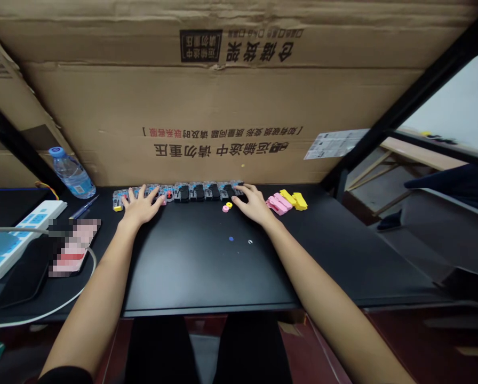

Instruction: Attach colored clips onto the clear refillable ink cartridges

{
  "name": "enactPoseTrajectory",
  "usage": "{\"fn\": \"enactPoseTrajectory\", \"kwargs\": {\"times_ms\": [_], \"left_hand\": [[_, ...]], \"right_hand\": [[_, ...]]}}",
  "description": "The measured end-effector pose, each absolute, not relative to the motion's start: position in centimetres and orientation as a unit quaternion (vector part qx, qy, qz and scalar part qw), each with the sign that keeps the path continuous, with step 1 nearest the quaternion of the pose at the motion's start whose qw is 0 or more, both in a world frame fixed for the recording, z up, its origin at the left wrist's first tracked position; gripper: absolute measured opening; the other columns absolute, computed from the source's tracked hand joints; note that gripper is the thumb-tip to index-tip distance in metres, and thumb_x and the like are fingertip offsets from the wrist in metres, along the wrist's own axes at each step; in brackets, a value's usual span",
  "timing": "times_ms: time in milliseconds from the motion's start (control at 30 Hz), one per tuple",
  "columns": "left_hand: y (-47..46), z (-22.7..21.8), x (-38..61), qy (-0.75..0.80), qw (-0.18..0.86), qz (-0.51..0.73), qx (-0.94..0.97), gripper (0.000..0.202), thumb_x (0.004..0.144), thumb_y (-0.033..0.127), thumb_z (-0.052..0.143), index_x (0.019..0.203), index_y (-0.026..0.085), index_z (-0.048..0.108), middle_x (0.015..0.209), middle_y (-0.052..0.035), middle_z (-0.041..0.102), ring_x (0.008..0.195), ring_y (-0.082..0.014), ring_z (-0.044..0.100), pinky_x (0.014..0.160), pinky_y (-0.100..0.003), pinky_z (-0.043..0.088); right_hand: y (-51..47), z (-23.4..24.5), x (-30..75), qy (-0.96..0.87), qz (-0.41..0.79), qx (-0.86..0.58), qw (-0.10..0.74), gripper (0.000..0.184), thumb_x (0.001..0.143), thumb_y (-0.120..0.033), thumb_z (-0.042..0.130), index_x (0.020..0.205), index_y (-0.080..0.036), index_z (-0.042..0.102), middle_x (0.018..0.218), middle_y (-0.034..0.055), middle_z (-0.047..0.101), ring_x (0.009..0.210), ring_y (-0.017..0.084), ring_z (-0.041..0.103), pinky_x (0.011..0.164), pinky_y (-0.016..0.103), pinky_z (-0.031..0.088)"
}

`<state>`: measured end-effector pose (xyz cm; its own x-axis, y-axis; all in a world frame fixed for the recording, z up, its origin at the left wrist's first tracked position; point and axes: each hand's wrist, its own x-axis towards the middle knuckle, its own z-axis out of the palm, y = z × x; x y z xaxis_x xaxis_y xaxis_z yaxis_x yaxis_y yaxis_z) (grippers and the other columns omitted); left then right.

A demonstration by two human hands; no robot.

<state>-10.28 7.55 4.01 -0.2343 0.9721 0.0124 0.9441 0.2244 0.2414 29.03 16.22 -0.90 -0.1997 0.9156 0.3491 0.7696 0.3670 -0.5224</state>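
A row of small clear-and-black plastic casings (197, 192) stands along the back of the black table, against the cardboard. My left hand (140, 208) lies over the left part of this row, its fingers spread and touching the casings, some of which it hides. At the row's right end, my right hand (255, 204) has its thumb and forefinger around the last casing (228, 191). Close to that thumb lie a small yellow ring (229, 205) and a pink ring (225, 209). Pink plastic pieces (279, 204) and yellow plastic pieces (299, 200) are piled right of my right hand.
On the left are a water bottle (73, 173), a pen (84, 208), a white power strip (26, 232), a phone (77, 248) and a looping white cable (92, 272). A blue disc (231, 239) and a whitish bit (250, 242) lie mid-table. Cardboard (223, 101) walls the back.
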Motion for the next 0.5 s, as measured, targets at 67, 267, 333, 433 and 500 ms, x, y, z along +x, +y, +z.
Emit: {"fn": "enactPoseTrajectory", "kwargs": {"times_ms": [67, 267, 333, 433, 500], "left_hand": [[7.5, 4.3, -10.2, 0.785, 0.086, 0.075, 0.609, 0.085, 0.099, 0.082, 0.025, 0.17, 0.039, 0.042, 0.184, -0.0067, 0.022, 0.166, -0.0584, 0.009, 0.125, -0.084, 0.014], [7.1, 4.9, -10.2, 0.791, 0.121, 0.031, 0.6, 0.089, 0.095, 0.085, 0.035, 0.171, 0.039, 0.041, 0.183, -0.0093, 0.022, 0.164, -0.0613, 0.012, 0.119, -0.088, 0.022], [6.9, 5.0, -10.2, 0.788, 0.125, 0.025, 0.602, 0.089, 0.093, 0.085, 0.039, 0.17, 0.039, 0.043, 0.183, -0.0118, 0.025, 0.163, -0.0637, 0.014, 0.114, -0.091, 0.025], [6.6, 5.3, -9.6, 0.788, 0.115, 0.017, 0.604, 0.086, 0.095, 0.078, 0.045, 0.169, 0.036, 0.044, 0.182, -0.0138, 0.026, 0.163, -0.0624, 0.014, 0.117, -0.089, 0.023], [6.4, 5.7, -8.9, 0.774, 0.085, 0.038, 0.626, 0.076, 0.1, 0.066, 0.046, 0.168, 0.033, 0.046, 0.183, -0.013, 0.026, 0.166, -0.0563, 0.013, 0.123, -0.083, 0.02]], "right_hand": [[16.3, -1.1, 29.0, -0.771, 0.121, -0.547, 0.302, 0.051, 0.097, -0.049, 0.064, 0.143, -0.027, 0.072, 0.158, 0.0167, 0.054, 0.148, 0.04, 0.053, 0.124, 0.062, 0.041], [16.3, -1.1, 29.0, -0.773, 0.111, -0.553, 0.29, 0.052, 0.097, -0.048, 0.065, 0.144, -0.027, 0.072, 0.159, 0.019, 0.052, 0.147, 0.044, 0.053, 0.122, 0.065, 0.044], [16.2, -1.0, 28.9, -0.772, 0.109, -0.555, 0.291, 0.052, 0.097, -0.048, 0.065, 0.144, -0.027, 0.072, 0.159, 0.0186, 0.052, 0.146, 0.044, 0.054, 0.121, 0.065, 0.045], [16.2, -1.0, 28.9, -0.768, 0.11, -0.56, 0.29, 0.053, 0.097, -0.047, 0.065, 0.145, -0.027, 0.071, 0.159, 0.0189, 0.051, 0.146, 0.044, 0.054, 0.121, 0.064, 0.045], [16.2, -1.0, 28.8, -0.766, 0.112, -0.562, 0.29, 0.053, 0.097, -0.047, 0.066, 0.145, -0.026, 0.071, 0.159, 0.0191, 0.051, 0.146, 0.044, 0.054, 0.122, 0.063, 0.044]]}}
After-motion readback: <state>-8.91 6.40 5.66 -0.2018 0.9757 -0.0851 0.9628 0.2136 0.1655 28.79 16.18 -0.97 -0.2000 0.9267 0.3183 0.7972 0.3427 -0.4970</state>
